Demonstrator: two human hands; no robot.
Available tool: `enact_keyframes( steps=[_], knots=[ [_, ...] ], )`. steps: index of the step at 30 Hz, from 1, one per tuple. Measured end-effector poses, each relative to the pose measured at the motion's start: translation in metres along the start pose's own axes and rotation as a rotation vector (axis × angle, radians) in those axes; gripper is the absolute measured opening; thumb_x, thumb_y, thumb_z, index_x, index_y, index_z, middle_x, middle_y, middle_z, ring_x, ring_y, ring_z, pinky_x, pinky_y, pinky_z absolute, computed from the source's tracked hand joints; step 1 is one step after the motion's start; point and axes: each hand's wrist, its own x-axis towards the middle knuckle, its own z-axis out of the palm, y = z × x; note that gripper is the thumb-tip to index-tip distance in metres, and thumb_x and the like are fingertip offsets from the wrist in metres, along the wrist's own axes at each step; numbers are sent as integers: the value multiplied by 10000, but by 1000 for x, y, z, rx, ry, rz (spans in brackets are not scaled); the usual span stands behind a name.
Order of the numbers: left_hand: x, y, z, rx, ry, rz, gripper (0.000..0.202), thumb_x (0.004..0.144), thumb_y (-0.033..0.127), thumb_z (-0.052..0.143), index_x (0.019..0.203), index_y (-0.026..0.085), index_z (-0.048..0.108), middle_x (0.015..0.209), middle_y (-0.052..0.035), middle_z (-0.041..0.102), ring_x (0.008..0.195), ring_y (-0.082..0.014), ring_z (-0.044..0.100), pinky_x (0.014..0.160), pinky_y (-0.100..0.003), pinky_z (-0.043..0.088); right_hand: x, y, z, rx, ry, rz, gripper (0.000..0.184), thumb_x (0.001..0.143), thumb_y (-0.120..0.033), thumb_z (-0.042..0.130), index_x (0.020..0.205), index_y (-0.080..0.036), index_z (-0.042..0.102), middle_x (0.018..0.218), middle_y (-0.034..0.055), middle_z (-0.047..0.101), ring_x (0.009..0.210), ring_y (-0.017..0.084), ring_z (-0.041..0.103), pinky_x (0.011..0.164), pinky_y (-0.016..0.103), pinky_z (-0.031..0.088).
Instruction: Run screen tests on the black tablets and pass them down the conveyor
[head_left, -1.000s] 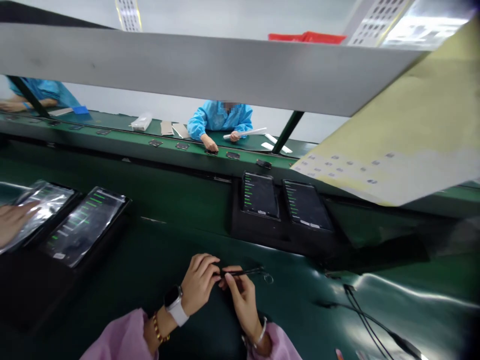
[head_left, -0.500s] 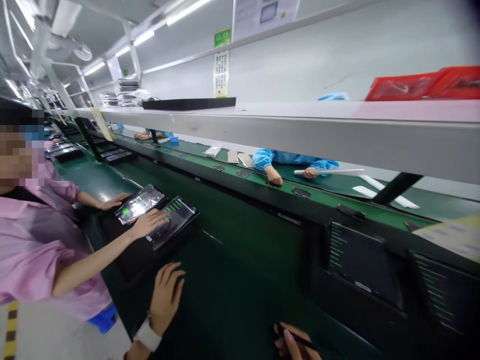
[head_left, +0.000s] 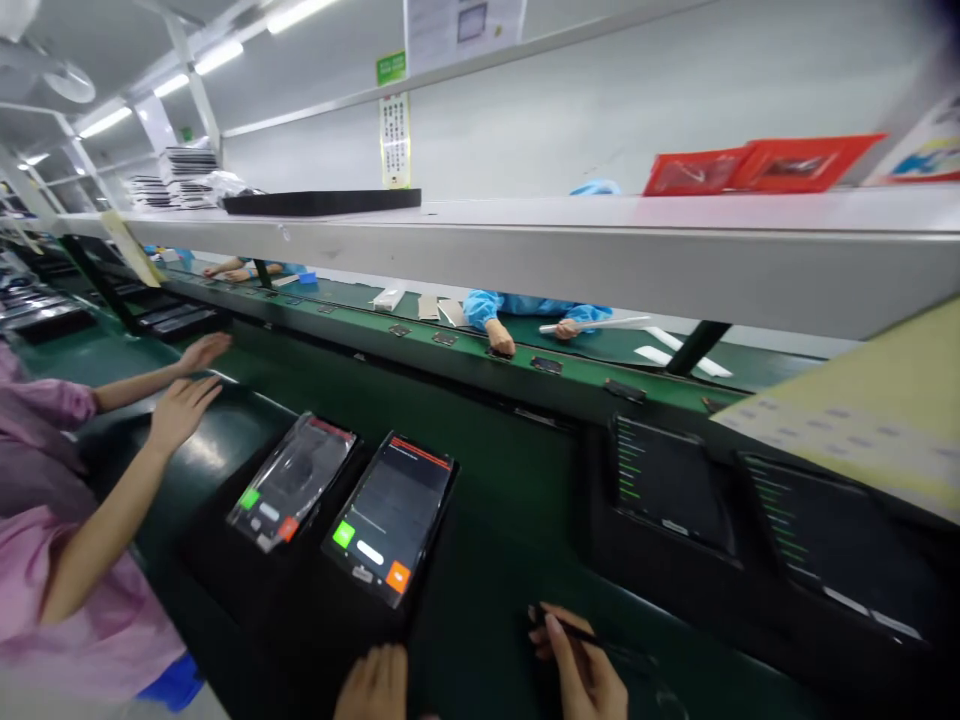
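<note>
My left hand (head_left: 373, 685) is at the bottom edge of the view, its fingers close together over the near edge of a black tray (head_left: 281, 610); the rest of the hand is cut off. Two tablets lie side by side in this tray. The left tablet (head_left: 300, 475) has a glossy film, and the right tablet (head_left: 394, 510) shows a dark screen with red lines at the top and green, white and orange buttons below. Pinched in my right hand (head_left: 581, 665) is a slim black pen-shaped tool (head_left: 574, 630), held over the green bench.
On the right, another black tray (head_left: 607, 535) holds a tablet (head_left: 671, 485) and a second tablet (head_left: 825, 540), both with green lines. A co-worker's hands (head_left: 184, 400) are at the left. Behind runs a green ledge with small boards (head_left: 546, 365), under a white shelf (head_left: 525, 250).
The tray with two tablets has come nearer to me, and its screens now show coloured buttons. My left hand has moved down to its edge. The co-worker's hands have left the tablets.
</note>
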Motion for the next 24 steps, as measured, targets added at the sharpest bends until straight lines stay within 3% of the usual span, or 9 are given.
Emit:
enact_keyframes(
  steps=[3, 7, 9, 11, 13, 14, 18, 22, 24],
  knots=[
    [51, -20, -40, -7, 33, 48, 313, 990, 384, 457, 1120, 186, 662, 1164, -73, 675, 1175, -256, 646, 857, -426, 609, 13, -1, -8, -9, 109, -3, 629, 666, -682, 759, 940, -117, 725, 832, 80, 712, 704, 193, 633, 629, 289, 555],
    [115, -94, -87, -1, 98, 131, 521, 905, 324, 146, 839, 252, 658, 1049, -22, 680, 1394, -271, 441, 1031, -540, 495, 27, -7, -19, 7, 219, -17, 666, 626, -716, 758, 939, -130, 705, 914, 89, 716, 778, 222, 656, 665, 306, 549],
    [130, -133, -96, 3, 91, 191, 523, 877, 369, 132, 789, 266, 636, 964, -23, 691, 1393, -273, 437, 1148, -579, 341, 35, -12, -27, -17, 220, -20, 673, 623, -744, 740, 917, -140, 706, 967, 101, 714, 843, 251, 663, 753, 350, 554],
    [122, -148, -89, -3, 73, 204, 525, 858, 475, 157, 777, 276, 636, 906, -32, 694, 1362, -296, 485, 1156, -592, 313, 45, -21, -36, -43, 140, -40, 631, 668, -744, 714, 906, -159, 715, 1038, 111, 715, 982, 276, 656, 933, 399, 511],
    [89, -129, -67, -11, 27, 153, 512, 824, 585, 262, 829, 271, 667, 940, -53, 703, 1332, -321, 524, 1121, -576, 381, 56, -32, -39, -45, -30, -55, 558, 711, -716, 706, 878, -183, 723, 1148, 113, 702, 1161, 288, 603, 1091, 418, 398],
    [67, -109, -51, -28, 41, 79, 495, 814, 599, 352, 948, 258, 686, 1076, -73, 698, 1358, -314, 499, 1109, -530, 426, 63, -39, -38, -61, -149, -54, 524, 732, -699, 702, 865, -193, 728, 1176, 109, 696, 1213, 286, 575, 1125, 418, 355],
    [-1, -26, 18, -42, -76, -24, 716, 702, 638, 649, 1236, 161, 621, 1343, -179, 601, 1322, -391, 509, 1093, -562, 449, 80, -66, -12, -222, -589, -43, 499, 751, -675, 698, 815, -184, 760, 946, 101, 734, 986, 277, 654, 983, 404, 456],
    [9, -11, 53, -81, -358, -96, 809, 617, 684, 641, 1193, 116, 633, 1276, -198, 635, 1253, -409, 547, 1109, -585, 408, 66, -90, 9, -256, -577, -141, 515, 756, -689, 679, 787, -180, 748, 834, 83, 721, 854, 257, 657, 873, 368, 490],
    [23, -17, 59, -142, -376, -150, 789, 600, 672, 637, 1175, 133, 635, 1243, -175, 656, 1236, -411, 551, 1100, -592, 411, 45, -104, 4, -270, -519, -232, 433, 834, -621, 641, 803, -200, 736, 845, 67, 710, 847, 230, 651, 848, 327, 493]
  ],
)
